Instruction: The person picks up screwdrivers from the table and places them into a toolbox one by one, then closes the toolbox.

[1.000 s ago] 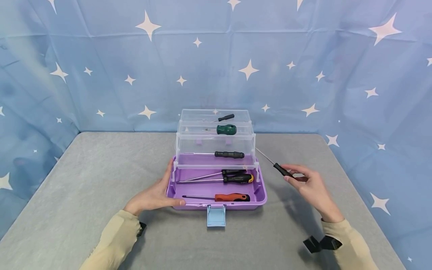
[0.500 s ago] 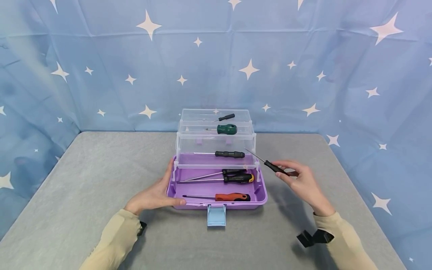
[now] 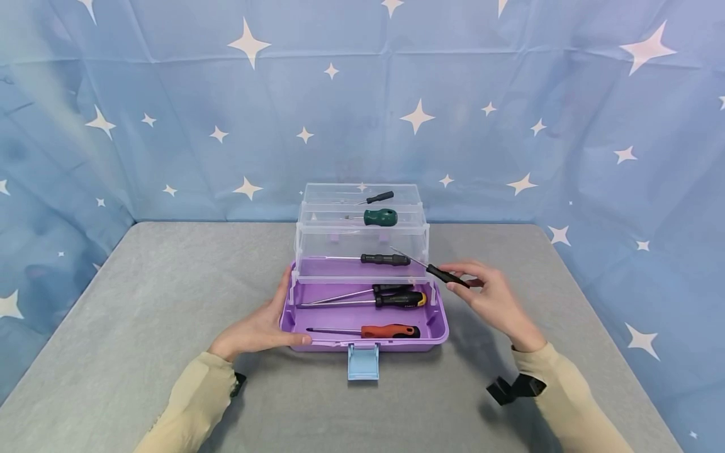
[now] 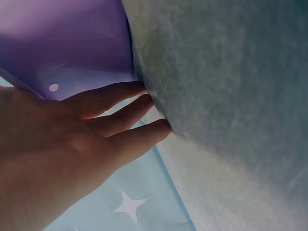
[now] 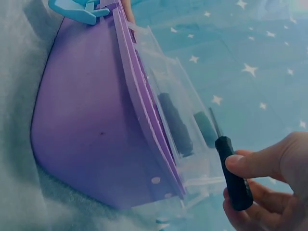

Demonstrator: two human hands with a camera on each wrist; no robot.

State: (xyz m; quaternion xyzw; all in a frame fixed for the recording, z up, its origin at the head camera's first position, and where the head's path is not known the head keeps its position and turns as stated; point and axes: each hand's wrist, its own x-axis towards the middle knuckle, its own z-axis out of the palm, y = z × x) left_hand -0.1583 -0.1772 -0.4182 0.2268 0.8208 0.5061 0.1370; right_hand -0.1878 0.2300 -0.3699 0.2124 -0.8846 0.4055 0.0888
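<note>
My right hand [image 3: 486, 297] pinches a black-handled screwdriver [image 3: 447, 275] between thumb and fingers, just right of a purple toolbox [image 3: 440, 340]. Its thin shaft points up and left, overlapping the front clear tray [image 3: 362, 279] in the head view. In the right wrist view the screwdriver handle [image 5: 234, 178] shows beside the box's end wall. At the box's left front corner rests my left hand [image 3: 257, 327], thumb along the front rim, fingers along the side. Its straight fingers [image 4: 139, 137] reach down to the tabletop in the left wrist view.
Stepped clear trays hold a black screwdriver [image 3: 385, 259], a stubby green screwdriver [image 3: 381, 218] and a small black one [image 3: 379, 197]. In the purple base lie an orange screwdriver [image 3: 391, 331], a black-yellow one [image 3: 401, 299] and another black one [image 3: 393, 288]. A blue latch [image 3: 363, 363] hangs in front.
My right hand has moved left with the screwdriver, bringing its shaft from beside the toolbox to over the front clear tray. The left hand and the toolbox have stayed put.
</note>
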